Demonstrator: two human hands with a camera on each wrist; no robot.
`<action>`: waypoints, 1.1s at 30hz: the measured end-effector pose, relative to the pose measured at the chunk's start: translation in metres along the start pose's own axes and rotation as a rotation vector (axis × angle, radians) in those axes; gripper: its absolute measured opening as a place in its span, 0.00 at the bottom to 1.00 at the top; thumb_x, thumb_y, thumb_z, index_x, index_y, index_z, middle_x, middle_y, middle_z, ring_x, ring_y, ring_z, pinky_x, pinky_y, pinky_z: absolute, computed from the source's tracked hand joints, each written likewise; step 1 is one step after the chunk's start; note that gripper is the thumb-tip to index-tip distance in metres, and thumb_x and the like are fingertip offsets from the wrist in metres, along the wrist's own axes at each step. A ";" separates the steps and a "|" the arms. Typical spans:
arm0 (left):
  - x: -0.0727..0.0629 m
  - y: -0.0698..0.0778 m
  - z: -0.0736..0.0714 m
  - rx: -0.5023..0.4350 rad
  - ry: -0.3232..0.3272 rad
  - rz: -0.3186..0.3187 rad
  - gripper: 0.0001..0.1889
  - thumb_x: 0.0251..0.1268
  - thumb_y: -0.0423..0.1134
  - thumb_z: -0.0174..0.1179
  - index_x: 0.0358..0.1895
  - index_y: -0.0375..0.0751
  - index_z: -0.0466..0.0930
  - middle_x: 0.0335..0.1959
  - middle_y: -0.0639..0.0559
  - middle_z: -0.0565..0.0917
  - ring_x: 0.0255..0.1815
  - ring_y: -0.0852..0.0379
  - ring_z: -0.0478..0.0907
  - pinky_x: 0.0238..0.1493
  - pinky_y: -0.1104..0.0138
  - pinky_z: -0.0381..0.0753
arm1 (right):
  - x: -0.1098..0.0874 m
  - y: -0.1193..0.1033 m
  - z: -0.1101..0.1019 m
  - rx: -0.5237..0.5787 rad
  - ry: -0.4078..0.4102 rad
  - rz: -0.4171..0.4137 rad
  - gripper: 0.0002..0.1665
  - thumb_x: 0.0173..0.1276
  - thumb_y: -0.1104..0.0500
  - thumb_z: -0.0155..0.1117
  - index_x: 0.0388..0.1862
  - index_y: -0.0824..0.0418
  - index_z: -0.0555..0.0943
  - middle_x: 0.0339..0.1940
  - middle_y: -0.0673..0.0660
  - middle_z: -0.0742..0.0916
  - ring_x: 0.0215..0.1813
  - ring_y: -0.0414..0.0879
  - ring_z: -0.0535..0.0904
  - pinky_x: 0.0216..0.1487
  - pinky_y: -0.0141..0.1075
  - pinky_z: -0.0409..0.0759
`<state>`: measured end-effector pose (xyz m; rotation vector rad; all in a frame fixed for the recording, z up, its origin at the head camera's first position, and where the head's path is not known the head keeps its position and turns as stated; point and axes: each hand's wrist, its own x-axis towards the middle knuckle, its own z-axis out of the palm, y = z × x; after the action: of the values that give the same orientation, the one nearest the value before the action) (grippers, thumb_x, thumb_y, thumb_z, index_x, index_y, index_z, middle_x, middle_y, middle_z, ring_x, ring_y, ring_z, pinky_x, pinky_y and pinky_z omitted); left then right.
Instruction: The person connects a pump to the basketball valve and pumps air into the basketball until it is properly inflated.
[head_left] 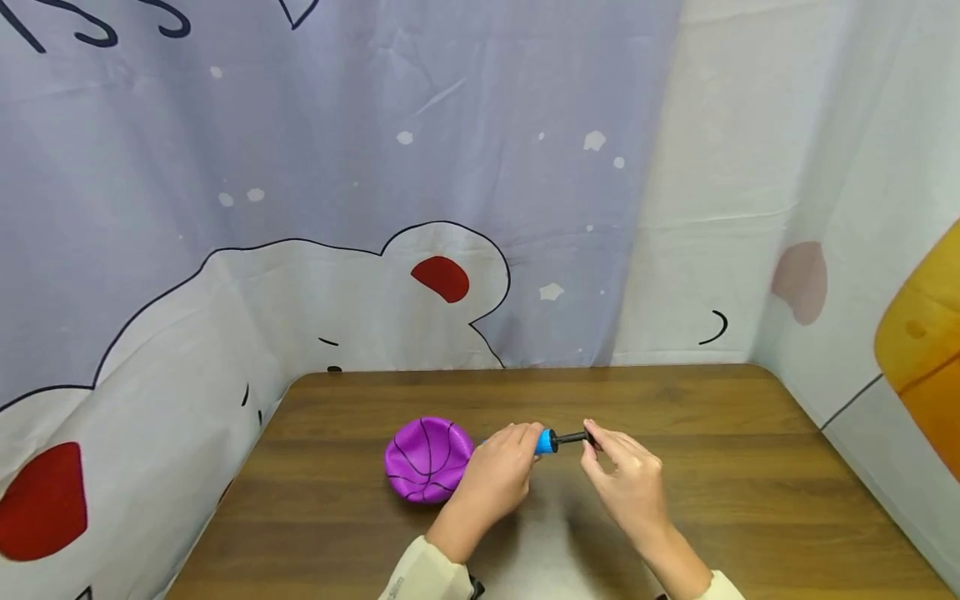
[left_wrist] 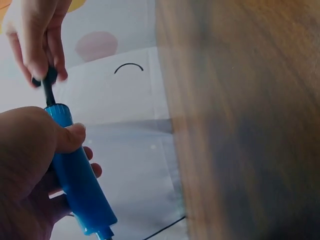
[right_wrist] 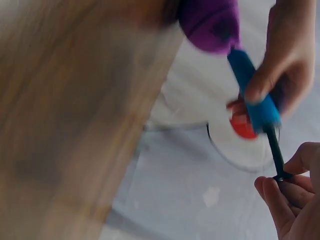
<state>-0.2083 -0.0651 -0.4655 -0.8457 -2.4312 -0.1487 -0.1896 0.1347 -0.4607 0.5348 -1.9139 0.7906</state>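
Note:
A blue hand pump lies in the grip of my left hand, whose fingers and thumb wrap its barrel. At the pump's far end my right hand pinches the black handle. The black plunger rod is drawn partly out of the barrel. Joined to the nozzle end is a purple ball with black basketball lines; its top is caved in. In the right wrist view the ball meets the pump's tip, though the needle itself is hidden.
A brown wooden table lies under the hands. Behind and beside it hangs a printed curtain with cartoon figures, close to the table's back edge.

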 end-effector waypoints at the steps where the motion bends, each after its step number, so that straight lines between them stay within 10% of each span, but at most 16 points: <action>1: 0.001 0.000 -0.001 -0.002 -0.016 -0.006 0.18 0.65 0.38 0.67 0.56 0.41 0.75 0.47 0.52 0.85 0.50 0.55 0.84 0.61 0.64 0.82 | 0.002 0.004 -0.005 -0.009 0.012 -0.007 0.16 0.52 0.72 0.68 0.42 0.68 0.89 0.35 0.59 0.92 0.30 0.51 0.88 0.41 0.24 0.85; 13: 0.001 -0.004 -0.005 -0.004 -0.018 -0.022 0.19 0.65 0.37 0.67 0.58 0.42 0.75 0.49 0.52 0.85 0.51 0.54 0.84 0.60 0.65 0.82 | 0.015 0.026 -0.040 -0.052 0.065 0.005 0.19 0.52 0.72 0.67 0.45 0.65 0.89 0.39 0.57 0.92 0.33 0.52 0.88 0.52 0.11 0.73; 27: 0.000 0.001 -0.001 0.025 0.068 -0.006 0.17 0.64 0.38 0.68 0.53 0.40 0.78 0.44 0.52 0.85 0.46 0.55 0.84 0.51 0.65 0.85 | -0.009 -0.009 0.013 -0.012 0.018 0.090 0.17 0.54 0.73 0.72 0.45 0.69 0.89 0.36 0.61 0.91 0.33 0.53 0.89 0.36 0.33 0.87; 33: -0.002 -0.001 -0.001 0.009 0.081 0.018 0.19 0.63 0.37 0.69 0.55 0.40 0.77 0.45 0.52 0.86 0.46 0.56 0.84 0.50 0.66 0.86 | -0.006 -0.012 0.019 0.077 0.025 0.045 0.18 0.50 0.74 0.72 0.43 0.69 0.89 0.36 0.60 0.91 0.31 0.51 0.89 0.41 0.23 0.85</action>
<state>-0.2070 -0.0668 -0.4651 -0.8410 -2.3466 -0.1622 -0.1907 0.1133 -0.4692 0.5286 -1.8844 0.8993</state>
